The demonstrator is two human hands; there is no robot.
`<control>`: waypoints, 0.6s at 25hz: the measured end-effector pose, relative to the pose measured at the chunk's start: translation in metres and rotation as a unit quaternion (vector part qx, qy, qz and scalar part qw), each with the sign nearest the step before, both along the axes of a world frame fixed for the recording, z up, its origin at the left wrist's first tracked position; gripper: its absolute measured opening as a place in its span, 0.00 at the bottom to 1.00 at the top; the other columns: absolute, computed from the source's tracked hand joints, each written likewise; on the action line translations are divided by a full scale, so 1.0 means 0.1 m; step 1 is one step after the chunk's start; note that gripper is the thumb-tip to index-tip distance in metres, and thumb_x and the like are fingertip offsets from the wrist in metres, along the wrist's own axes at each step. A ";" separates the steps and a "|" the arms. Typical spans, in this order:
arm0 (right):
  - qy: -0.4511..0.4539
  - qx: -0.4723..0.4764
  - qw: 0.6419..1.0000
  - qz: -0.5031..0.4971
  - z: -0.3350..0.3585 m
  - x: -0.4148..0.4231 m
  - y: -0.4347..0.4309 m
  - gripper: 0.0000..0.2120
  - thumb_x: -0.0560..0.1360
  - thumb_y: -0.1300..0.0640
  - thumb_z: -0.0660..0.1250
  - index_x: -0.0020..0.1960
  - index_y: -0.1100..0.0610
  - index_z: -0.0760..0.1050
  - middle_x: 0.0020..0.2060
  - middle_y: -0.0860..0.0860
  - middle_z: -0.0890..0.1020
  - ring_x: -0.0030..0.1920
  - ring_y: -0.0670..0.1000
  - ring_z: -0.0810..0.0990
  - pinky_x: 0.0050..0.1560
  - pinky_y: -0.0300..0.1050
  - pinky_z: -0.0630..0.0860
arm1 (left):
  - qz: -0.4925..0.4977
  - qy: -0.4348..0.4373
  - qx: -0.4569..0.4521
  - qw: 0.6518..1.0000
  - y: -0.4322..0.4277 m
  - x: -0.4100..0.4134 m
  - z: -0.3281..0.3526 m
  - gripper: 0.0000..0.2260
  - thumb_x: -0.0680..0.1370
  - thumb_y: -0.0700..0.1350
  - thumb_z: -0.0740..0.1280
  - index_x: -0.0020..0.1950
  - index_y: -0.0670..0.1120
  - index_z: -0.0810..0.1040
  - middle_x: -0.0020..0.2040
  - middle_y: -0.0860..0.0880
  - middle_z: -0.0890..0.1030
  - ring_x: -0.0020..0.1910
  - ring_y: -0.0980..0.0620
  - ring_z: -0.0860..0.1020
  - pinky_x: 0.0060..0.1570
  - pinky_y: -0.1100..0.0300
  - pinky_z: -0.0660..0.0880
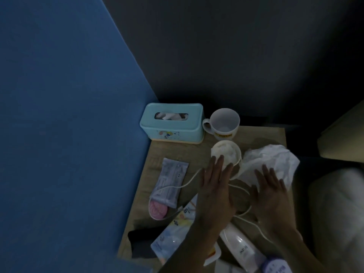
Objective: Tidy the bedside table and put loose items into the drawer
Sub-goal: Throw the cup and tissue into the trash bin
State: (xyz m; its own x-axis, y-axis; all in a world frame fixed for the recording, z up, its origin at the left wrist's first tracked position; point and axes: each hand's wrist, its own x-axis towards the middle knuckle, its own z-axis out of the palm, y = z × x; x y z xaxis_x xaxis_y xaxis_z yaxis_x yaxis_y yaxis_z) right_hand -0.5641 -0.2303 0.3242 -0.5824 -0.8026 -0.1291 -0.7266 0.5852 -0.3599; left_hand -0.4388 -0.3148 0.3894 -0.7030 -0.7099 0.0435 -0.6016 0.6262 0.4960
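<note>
While the loose items are all on top of the bench (266, 134), we judge the tidying barely begun: nothing shows as put away, and the drawer is not in view.

A white cable (242, 194) loops across the middle of the bench, and our hands are spread over it. The left hand (214, 194) and the right hand (273, 198) are both flat, with fingers straight and holding nothing, set a little apart. We cannot tell whether they touch the cable. The left fingertips reach the round white tub (226, 153). The right ones lie at the crumpled white wrapper (275, 160) by the right edge.

Near the left edge lies a mask packet (169, 182) with a pink thing (158, 210) at its near end. Along the near edge lie a printed pouch (173, 233), a white tube (240, 247), a purple-lidded jar (273, 265) and something dark (141, 243) that we cannot make out.

The tissue box (171, 123) stands in the far left corner, and the mug (222, 123) stands upright just beside it. Both likely stay. The cable, packets, tube, jar and wrapper all remain to be cleared.
</note>
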 end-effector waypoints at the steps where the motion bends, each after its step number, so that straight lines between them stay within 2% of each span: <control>1: 0.003 0.022 0.999 0.028 -0.02 0.03 0.06 0.34 0.73 0.46 0.63 0.74 0.56 0.57 0.75 0.57 0.55 0.75 0.56 0.51 0.72 0.57 0.51 | -0.008 -0.020 0.025 0.999 0.03 0.01 0.03 0.29 0.70 0.46 0.49 0.73 0.46 0.64 0.77 0.44 0.59 0.77 0.45 0.52 0.73 0.40 0.55; 3: -0.016 0.082 0.994 0.064 -0.08 0.04 0.15 0.40 0.70 0.42 0.65 0.75 0.57 0.54 0.76 0.57 0.51 0.75 0.57 0.48 0.72 0.56 0.50 | -0.020 -0.062 0.085 0.994 0.06 0.00 0.08 0.28 0.74 0.43 0.52 0.75 0.47 0.59 0.79 0.46 0.52 0.78 0.48 0.45 0.75 0.43 0.50; 5: -0.020 0.112 0.991 0.066 -0.10 0.01 0.16 0.42 0.68 0.41 0.67 0.75 0.57 0.55 0.76 0.58 0.50 0.75 0.57 0.47 0.73 0.57 0.51 | -0.014 -0.066 0.090 0.994 0.05 -0.01 0.15 0.29 0.75 0.38 0.60 0.76 0.46 0.57 0.79 0.46 0.49 0.78 0.48 0.43 0.76 0.46 0.47; 6: -0.006 0.132 0.988 0.082 -0.11 -0.01 0.16 0.40 0.68 0.41 0.67 0.74 0.56 0.58 0.76 0.58 0.52 0.75 0.58 0.48 0.73 0.59 0.52 | -0.012 -0.061 0.084 0.995 0.06 -0.01 0.18 0.30 0.75 0.37 0.62 0.76 0.46 0.57 0.79 0.46 0.49 0.78 0.48 0.44 0.76 0.47 0.46; 8: 0.033 0.148 0.979 0.134 -0.09 -0.05 0.17 0.35 0.66 0.42 0.69 0.68 0.56 0.69 0.73 0.60 0.61 0.74 0.61 0.54 0.69 0.65 0.59 | -0.004 -0.036 0.076 0.996 0.07 0.00 0.21 0.28 0.75 0.39 0.60 0.76 0.45 0.59 0.79 0.44 0.52 0.78 0.46 0.46 0.76 0.47 0.47; 9: 0.035 0.126 0.982 0.137 -0.02 -0.01 0.21 0.31 0.66 0.42 0.69 0.64 0.57 0.73 0.71 0.60 0.66 0.73 0.62 0.59 0.67 0.66 0.63 | 0.009 -0.013 0.084 0.996 0.11 0.06 0.23 0.27 0.74 0.43 0.56 0.75 0.44 0.61 0.78 0.43 0.55 0.78 0.45 0.50 0.75 0.47 0.50; 10: 0.027 0.084 0.989 0.116 0.08 0.08 0.26 0.29 0.70 0.40 0.64 0.62 0.58 0.74 0.68 0.60 0.70 0.71 0.62 0.63 0.65 0.64 0.65 | 0.033 0.011 0.092 0.995 0.16 0.14 0.24 0.28 0.73 0.46 0.52 0.74 0.44 0.62 0.77 0.41 0.59 0.77 0.44 0.53 0.75 0.47 0.52; 11: 0.005 0.036 0.996 0.087 0.20 0.23 0.34 0.30 0.74 0.37 0.54 0.61 0.60 0.74 0.66 0.61 0.72 0.69 0.61 0.68 0.64 0.60 0.68 | 0.062 0.029 0.097 0.993 0.23 0.27 0.23 0.28 0.72 0.47 0.51 0.73 0.45 0.63 0.76 0.41 0.62 0.76 0.43 0.56 0.74 0.45 0.56; 12: -0.010 -0.019 0.997 0.080 0.32 0.45 0.43 0.32 0.77 0.38 0.45 0.61 0.61 0.74 0.64 0.61 0.75 0.65 0.60 0.71 0.62 0.56 0.71 | 0.094 0.044 0.093 0.990 0.31 0.43 0.18 0.26 0.72 0.45 0.52 0.72 0.47 0.63 0.75 0.42 0.64 0.76 0.44 0.58 0.73 0.44 0.60; 13: -0.022 -0.081 0.992 0.098 0.42 0.70 0.54 0.32 0.78 0.42 0.42 0.62 0.62 0.74 0.62 0.62 0.76 0.63 0.59 0.73 0.59 0.53 0.73 | 0.127 0.054 0.085 0.987 0.42 0.64 0.12 0.24 0.73 0.42 0.55 0.70 0.50 0.63 0.74 0.44 0.65 0.75 0.45 0.60 0.72 0.45 0.62; 15: -0.027 -0.159 0.969 0.186 0.44 1.20 0.76 0.27 0.79 0.47 0.43 0.63 0.61 0.72 0.65 0.60 0.74 0.64 0.57 0.69 0.58 0.50 0.69 | 0.183 0.055 0.056 0.980 0.72 1.08 0.04 0.23 0.74 0.39 0.59 0.68 0.53 0.63 0.74 0.45 0.66 0.75 0.47 0.61 0.71 0.49 0.63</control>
